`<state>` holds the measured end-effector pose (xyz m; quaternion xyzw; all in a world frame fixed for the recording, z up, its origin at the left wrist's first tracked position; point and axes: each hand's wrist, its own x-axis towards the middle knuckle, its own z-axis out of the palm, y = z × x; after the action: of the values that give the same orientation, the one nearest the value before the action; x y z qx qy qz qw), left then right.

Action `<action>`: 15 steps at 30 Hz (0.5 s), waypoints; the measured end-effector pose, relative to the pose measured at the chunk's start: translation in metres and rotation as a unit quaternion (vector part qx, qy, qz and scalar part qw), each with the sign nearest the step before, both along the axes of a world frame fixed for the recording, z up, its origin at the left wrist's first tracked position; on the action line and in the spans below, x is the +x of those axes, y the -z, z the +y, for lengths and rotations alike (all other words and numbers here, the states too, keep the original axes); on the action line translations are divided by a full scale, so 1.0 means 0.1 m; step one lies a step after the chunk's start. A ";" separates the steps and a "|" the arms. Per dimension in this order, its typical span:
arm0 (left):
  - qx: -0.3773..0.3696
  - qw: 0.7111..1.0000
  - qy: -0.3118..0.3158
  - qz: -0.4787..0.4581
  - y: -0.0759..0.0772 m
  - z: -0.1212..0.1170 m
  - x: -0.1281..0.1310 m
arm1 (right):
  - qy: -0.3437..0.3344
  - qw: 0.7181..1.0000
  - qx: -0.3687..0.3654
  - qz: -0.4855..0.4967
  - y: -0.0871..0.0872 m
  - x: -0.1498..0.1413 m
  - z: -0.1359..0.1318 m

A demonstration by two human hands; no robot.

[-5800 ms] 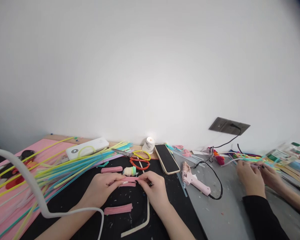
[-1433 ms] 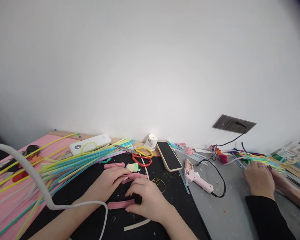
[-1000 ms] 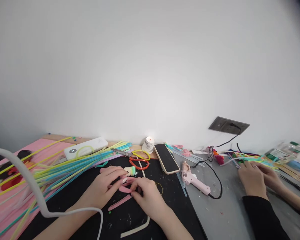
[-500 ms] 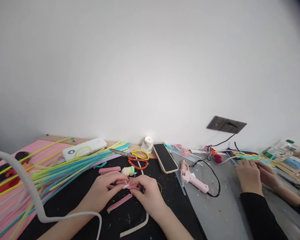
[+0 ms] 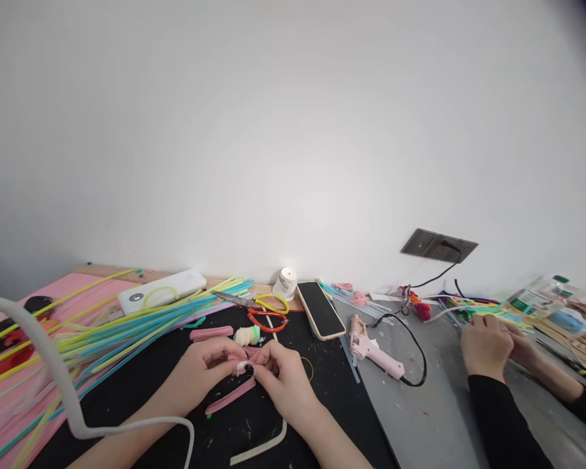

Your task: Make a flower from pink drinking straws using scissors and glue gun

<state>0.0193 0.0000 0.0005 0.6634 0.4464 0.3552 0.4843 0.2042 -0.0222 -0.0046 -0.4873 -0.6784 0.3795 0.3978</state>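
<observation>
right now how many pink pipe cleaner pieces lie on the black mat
2: a piece beyond the left hand, another on its near side; more may be hidden.

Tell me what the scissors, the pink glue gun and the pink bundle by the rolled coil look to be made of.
Scissors: grey metal blades, dull sheen; smooth yellow and red handles, likely plastic.
Glue gun: probably hard plastic, its pale shell smooth, with brownish patches.
Pink bundle: perhaps chenille stems, soft and matte, with lengthwise ridges.
</observation>
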 end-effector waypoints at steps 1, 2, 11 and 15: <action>0.001 1.000 0.001 0.004 0.00 0.00 0.00 | -0.003 1.000 0.000 -0.005 0.00 0.00 0.00; 0.003 1.000 0.003 0.007 0.00 0.00 0.00 | -0.004 1.000 0.002 -0.010 0.01 0.01 0.00; 0.016 0.999 0.027 0.026 -0.04 -0.01 0.01 | 0.038 0.997 0.047 -0.042 -0.01 0.02 0.01; 0.021 0.999 0.030 0.024 -0.02 -0.01 0.02 | 0.050 0.996 0.048 -0.050 -0.03 0.02 0.00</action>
<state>0.0213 -0.0009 0.0030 0.6948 0.4302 0.3336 0.4700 0.2063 -0.0219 -0.0015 -0.5189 -0.6898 0.3012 0.4051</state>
